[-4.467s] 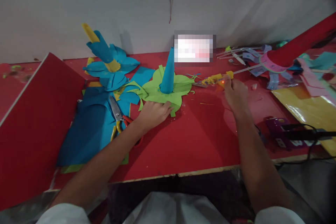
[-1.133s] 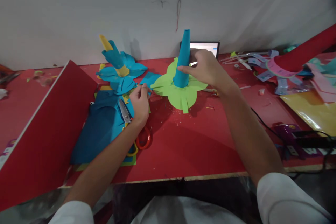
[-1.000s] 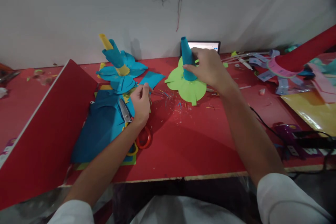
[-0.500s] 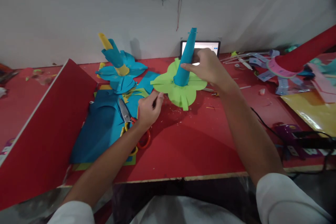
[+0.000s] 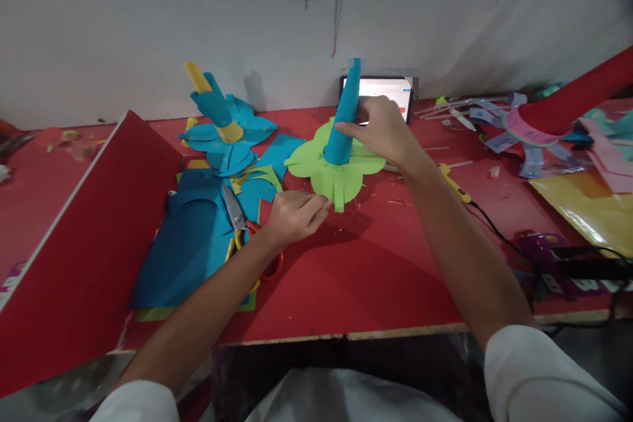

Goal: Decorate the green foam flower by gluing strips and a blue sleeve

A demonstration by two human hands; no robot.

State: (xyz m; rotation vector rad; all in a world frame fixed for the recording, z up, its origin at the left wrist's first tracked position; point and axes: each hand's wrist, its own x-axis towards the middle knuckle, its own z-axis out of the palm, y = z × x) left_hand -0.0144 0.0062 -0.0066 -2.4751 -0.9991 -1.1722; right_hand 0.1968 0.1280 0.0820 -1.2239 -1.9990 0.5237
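Compared with half a second ago, our left hand has moved from beside the left petal to the near side of the green flower, close to its front tab; we judge that our work is now at this petal. The fingers curl almost closed, and we cannot tell whether they pinch anything. Our right hand grips the blue cone rising from the flower's middle; the cone leans slightly less now. The flower is nearer the back edge of the red table than the front, and we cannot tell whether it is lifted a little.

To its left, our blue sheets reach toward the front edge, with scissors lying on them beside a slanting red board. A blue flower stands by the back edge. Just right of our right forearm lies a yellow corded tool. A lit tablet leans at the back edge, before a grey wall.
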